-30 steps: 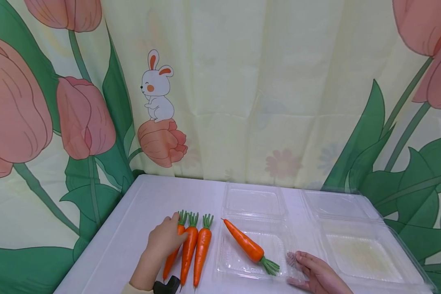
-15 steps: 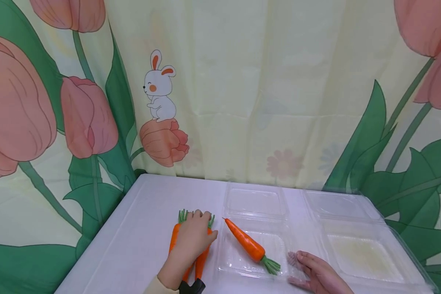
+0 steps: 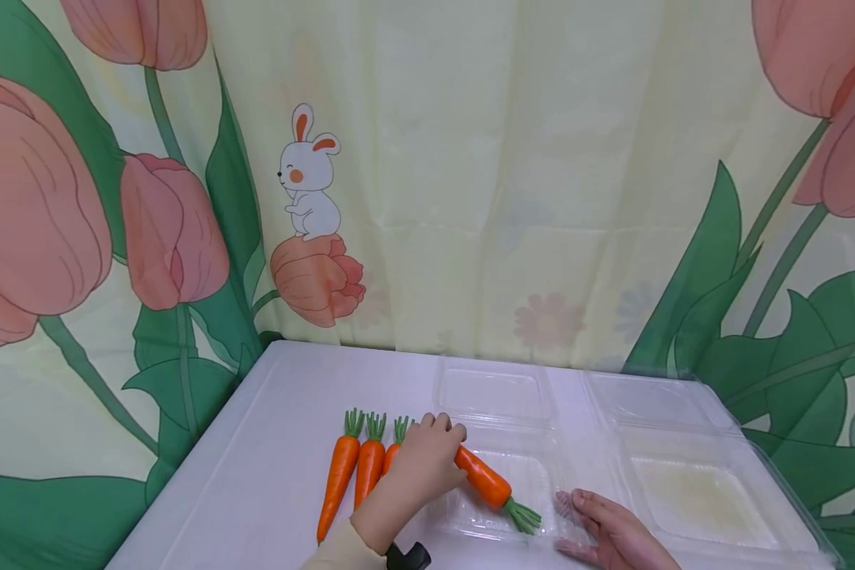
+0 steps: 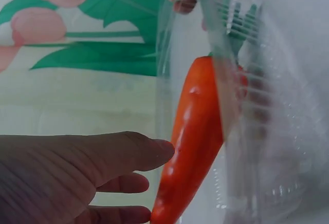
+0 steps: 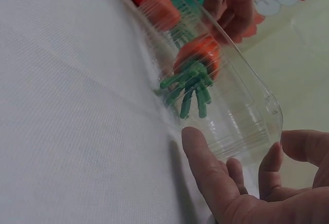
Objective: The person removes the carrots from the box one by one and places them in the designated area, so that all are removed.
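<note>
An orange carrot with a green top lies diagonally in an open, hinged clear plastic container. My left hand is over its pointed end and hides that end in the head view. The left wrist view shows the thumb and fingers reaching to the side of the carrot, not wrapped round it. With thumb and fingers, my right hand holds the container's right side. Left of the container lie the left carrot, the middle carrot and the right carrot, partly behind my left arm.
The container's lid lies folded back behind it. A second open clear container stands on the right, its lid also folded back. A printed curtain hangs behind the white table.
My left hand has moved right, from the loose carrots, across them, to the carrot in the container. The loose carrots and my right hand have stayed in place.
</note>
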Available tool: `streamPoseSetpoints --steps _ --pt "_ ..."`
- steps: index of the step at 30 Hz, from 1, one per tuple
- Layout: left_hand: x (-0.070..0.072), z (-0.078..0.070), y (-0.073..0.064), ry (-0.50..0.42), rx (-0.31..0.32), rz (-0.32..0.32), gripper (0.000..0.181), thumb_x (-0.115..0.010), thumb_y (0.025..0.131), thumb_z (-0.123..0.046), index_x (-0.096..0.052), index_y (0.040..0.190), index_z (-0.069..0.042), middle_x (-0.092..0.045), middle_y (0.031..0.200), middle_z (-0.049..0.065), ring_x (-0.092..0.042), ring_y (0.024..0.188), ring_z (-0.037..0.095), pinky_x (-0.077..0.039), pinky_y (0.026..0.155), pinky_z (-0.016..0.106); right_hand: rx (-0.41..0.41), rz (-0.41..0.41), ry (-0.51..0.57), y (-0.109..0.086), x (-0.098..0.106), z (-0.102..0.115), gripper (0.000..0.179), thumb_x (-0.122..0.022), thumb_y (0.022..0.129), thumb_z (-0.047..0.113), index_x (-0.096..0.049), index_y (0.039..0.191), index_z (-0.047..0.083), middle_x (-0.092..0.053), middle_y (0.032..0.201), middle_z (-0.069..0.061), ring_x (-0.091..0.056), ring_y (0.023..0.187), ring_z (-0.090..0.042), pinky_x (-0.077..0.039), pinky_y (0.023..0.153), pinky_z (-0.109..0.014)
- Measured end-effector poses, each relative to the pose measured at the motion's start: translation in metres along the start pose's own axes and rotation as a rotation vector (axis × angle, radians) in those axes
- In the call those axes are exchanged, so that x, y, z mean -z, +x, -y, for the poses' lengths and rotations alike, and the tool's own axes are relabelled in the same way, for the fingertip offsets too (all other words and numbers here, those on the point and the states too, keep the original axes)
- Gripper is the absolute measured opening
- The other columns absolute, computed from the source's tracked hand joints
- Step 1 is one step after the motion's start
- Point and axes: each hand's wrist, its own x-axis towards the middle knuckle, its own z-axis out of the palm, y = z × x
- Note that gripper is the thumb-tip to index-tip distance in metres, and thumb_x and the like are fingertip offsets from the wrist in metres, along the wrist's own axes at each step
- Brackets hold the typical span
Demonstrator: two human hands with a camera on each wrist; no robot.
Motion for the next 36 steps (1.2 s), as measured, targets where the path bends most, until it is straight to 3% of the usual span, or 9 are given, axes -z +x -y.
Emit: streamPoseSetpoints --steps 5,9,11,15,18,20,25,30,36 --pt "-0.007 -0.012 0.004 0.067 -0.037 0.019 0.045 -0.089 0.078 -0.041 -0.072 0.114 -0.020 -0.064 0.100 0.002 -0.053 0.094 0.020 -0.051 0.081 0.034 0.008 0.006 0.005 0.000 0.000 0.000 0.092 -0.057 0.107 0.037 -0.001 0.157 -0.015 -0.004 0.165 -0.031 -0.033 0.144 -0.046 -0.050 0.104 -0.058" --pt "-0.013 -0.018 0.006 0.146 -0.112 0.019 0.043 -0.089 0.078 -0.044 -0.072 0.111 -0.022 -0.064 0.098 0.000 -0.053 0.095 0.019 -0.051 0.086 0.033 0.012 0.007 0.010 0.000 -0.001 0.000 0.090 -0.056 0.107 0.036 -0.001 0.157 -0.015 -0.003 0.165 -0.031 -0.025 0.148 -0.048 -0.050 0.104 -0.059" --pt "-0.015 -0.021 0.006 0.178 -0.150 0.013 0.041 -0.089 0.078 -0.043 -0.072 0.109 -0.024 -0.064 0.097 -0.001 -0.053 0.094 0.019 -0.051 0.085 0.033 0.013 0.009 0.015 -0.001 -0.001 0.000 0.090 -0.056 0.107 0.035 -0.001 0.157 -0.015 -0.007 0.165 -0.030 -0.028 0.147 -0.048 -0.049 0.105 -0.059" --pt "-0.018 -0.028 0.006 0.198 -0.190 0.029 0.041 -0.089 0.078 -0.043 -0.072 0.111 -0.027 -0.063 0.098 -0.004 -0.053 0.094 0.017 -0.049 0.082 0.033 0.021 0.022 0.042 -0.002 0.003 0.000 0.086 -0.059 0.106 0.033 -0.007 0.157 -0.014 -0.051 0.150 -0.028 -0.055 0.130 -0.032 -0.048 0.105 -0.060" --pt "-0.022 -0.034 0.006 0.211 -0.202 0.029 0.042 -0.089 0.077 -0.042 -0.072 0.114 -0.030 -0.064 0.101 -0.004 -0.053 0.096 0.017 -0.046 0.081 0.033 0.027 0.043 0.069 -0.003 0.006 0.000 0.083 -0.060 0.106 0.031 -0.011 0.156 -0.013 -0.071 0.126 -0.004 -0.065 0.113 -0.019 -0.048 0.105 -0.061" --pt "-0.026 -0.037 0.006 0.232 -0.213 0.010 0.042 -0.089 0.078 -0.041 -0.072 0.115 -0.032 -0.064 0.101 -0.005 -0.054 0.096 0.017 -0.046 0.082 0.036 0.030 0.052 0.076 -0.003 0.006 0.000 0.083 -0.060 0.106 0.031 -0.010 0.156 -0.013 -0.072 0.121 0.001 -0.065 0.110 -0.016 -0.048 0.105 -0.061" --pt "-0.033 -0.041 0.004 0.289 -0.242 -0.034 0.039 -0.087 0.081 -0.036 -0.071 0.116 -0.040 -0.065 0.100 -0.005 -0.055 0.095 0.017 -0.049 0.088 0.044 0.032 0.038 0.058 -0.003 0.005 0.000 0.086 -0.058 0.106 0.032 -0.006 0.157 -0.013 -0.070 0.129 -0.006 -0.065 0.112 -0.018 -0.049 0.104 -0.061" --pt "-0.035 -0.041 0.005 0.304 -0.261 -0.035 0.039 -0.084 0.085 -0.032 -0.070 0.119 -0.044 -0.065 0.101 -0.006 -0.056 0.096 0.018 -0.051 0.095 0.054 0.028 0.028 0.062 -0.003 0.005 0.000 0.085 -0.060 0.106 0.034 -0.009 0.156 -0.012 -0.071 0.125 -0.002 -0.065 0.111 -0.017 -0.049 0.104 -0.061" --pt "-0.038 -0.038 0.006 0.321 -0.290 -0.045 0.037 -0.082 0.087 -0.032 -0.069 0.119 -0.045 -0.065 0.102 -0.007 -0.056 0.094 0.017 -0.052 0.094 0.054 0.025 0.046 0.072 -0.004 0.006 0.001 0.077 -0.060 0.106 0.033 -0.018 0.154 -0.009 -0.071 0.120 0.004 -0.065 0.111 -0.015 -0.049 0.104 -0.061"
